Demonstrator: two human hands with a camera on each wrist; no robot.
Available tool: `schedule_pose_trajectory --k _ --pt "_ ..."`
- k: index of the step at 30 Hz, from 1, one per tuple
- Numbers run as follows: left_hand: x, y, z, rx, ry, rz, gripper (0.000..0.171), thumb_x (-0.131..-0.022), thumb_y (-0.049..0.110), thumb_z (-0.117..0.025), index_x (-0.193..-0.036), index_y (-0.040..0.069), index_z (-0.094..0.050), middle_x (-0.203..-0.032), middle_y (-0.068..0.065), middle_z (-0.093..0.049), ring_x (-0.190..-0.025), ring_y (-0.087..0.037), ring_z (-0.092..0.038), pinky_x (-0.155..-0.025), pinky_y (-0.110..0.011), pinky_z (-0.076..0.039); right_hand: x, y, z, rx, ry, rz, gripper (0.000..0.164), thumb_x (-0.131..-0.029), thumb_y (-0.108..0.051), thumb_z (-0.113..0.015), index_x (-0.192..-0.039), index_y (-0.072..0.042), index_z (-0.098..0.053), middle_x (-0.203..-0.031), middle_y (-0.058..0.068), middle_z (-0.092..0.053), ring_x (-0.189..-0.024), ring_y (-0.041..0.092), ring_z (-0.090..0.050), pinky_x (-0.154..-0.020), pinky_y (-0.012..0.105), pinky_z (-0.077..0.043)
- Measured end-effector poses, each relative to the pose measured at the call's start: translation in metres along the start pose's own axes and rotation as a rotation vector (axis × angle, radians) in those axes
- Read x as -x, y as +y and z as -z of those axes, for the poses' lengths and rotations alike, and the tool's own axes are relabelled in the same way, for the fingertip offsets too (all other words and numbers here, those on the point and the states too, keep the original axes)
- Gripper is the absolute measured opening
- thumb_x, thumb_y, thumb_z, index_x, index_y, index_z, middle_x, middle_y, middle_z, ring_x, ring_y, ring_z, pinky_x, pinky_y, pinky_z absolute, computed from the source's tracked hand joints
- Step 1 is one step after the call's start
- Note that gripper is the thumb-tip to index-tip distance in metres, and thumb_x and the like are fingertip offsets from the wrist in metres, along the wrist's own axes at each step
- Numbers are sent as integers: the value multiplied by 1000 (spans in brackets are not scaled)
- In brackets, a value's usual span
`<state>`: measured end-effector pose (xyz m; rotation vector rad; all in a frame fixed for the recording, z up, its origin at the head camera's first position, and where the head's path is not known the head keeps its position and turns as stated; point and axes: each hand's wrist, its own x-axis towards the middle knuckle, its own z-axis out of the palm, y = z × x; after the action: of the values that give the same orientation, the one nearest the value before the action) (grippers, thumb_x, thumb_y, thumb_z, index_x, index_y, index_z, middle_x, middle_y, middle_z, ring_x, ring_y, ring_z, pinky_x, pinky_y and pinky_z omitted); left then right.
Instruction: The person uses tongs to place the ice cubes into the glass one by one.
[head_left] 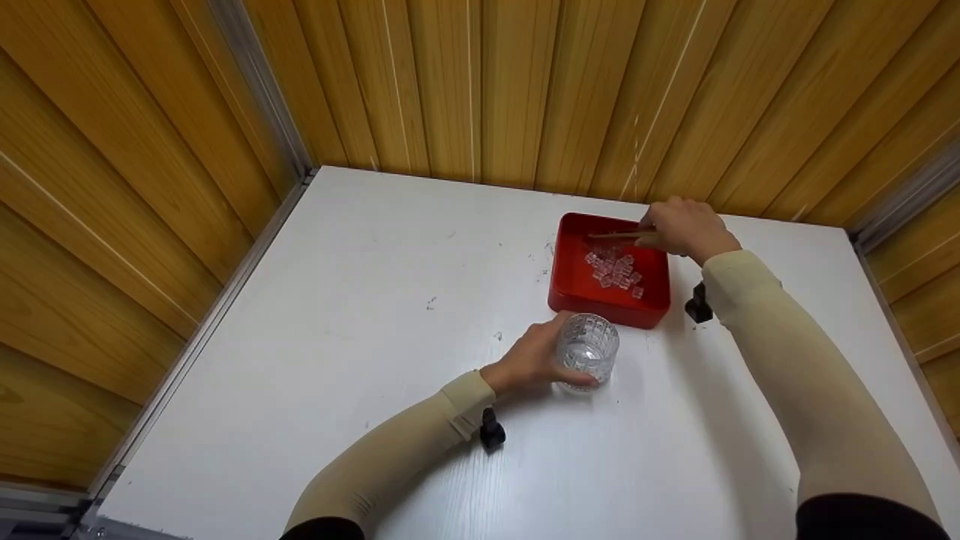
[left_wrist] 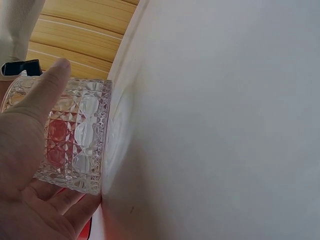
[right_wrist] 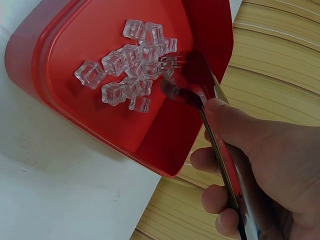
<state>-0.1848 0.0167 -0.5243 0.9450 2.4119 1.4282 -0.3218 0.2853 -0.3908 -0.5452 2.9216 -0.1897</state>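
My left hand point(head_left: 529, 360) grips a clear cut-glass tumbler point(head_left: 589, 351), thumb on the near side and fingers round the far side. In the left wrist view the base of the tumbler point(left_wrist: 75, 132) is right at the white tabletop. Over the back right of a red square tray point(head_left: 607, 306), my right hand point(head_left: 682, 225) holds a pair of metal tongs point(right_wrist: 220, 155). One tong end has fork tines, the other looks rounded. Their tips are down in the tray, right at a pile of clear ice-like cubes point(right_wrist: 132, 60).
The tray stands near the back edge of the white table point(head_left: 420, 300), just beyond the tumbler. Wood-look panels point(head_left: 510, 90) rise behind and at both sides. A black wrist mount point(head_left: 699, 304) sits under the right forearm, another point(head_left: 491, 431) by the left.
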Motion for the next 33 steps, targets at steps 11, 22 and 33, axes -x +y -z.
schedule_pose_trajectory --k 11,22,33 --pt "-1 -1 -1 16 -3 -3 89 -72 37 -96 -143 16 -45 -125 -6 -68 -112 -15 -65 -94 -21 -49 1 3 -3 0 3 -28 34 -95 -20 -75 -121 2 -73 -104 22 -74 -85 34 -71 -78 52 -60" --pt "0 -2 0 42 -7 -13 90 -72 35 -96 -144 17 -45 -128 -6 -68 -115 -15 -64 -97 -22 -49 5 8 -1 60 5 -32 31 -96 -20 -74 -119 2 -74 -101 21 -75 -77 30 -66 -68 46 -59" --pt "3 -6 3 41 -3 -12 87 -73 33 -95 -142 15 -46 -128 -3 -67 -113 -10 -63 -98 -22 -49 13 14 -2 57 29 -25 27 -97 -21 -74 -115 -2 -77 -96 15 -75 -69 26 -58 -54 36 -46"
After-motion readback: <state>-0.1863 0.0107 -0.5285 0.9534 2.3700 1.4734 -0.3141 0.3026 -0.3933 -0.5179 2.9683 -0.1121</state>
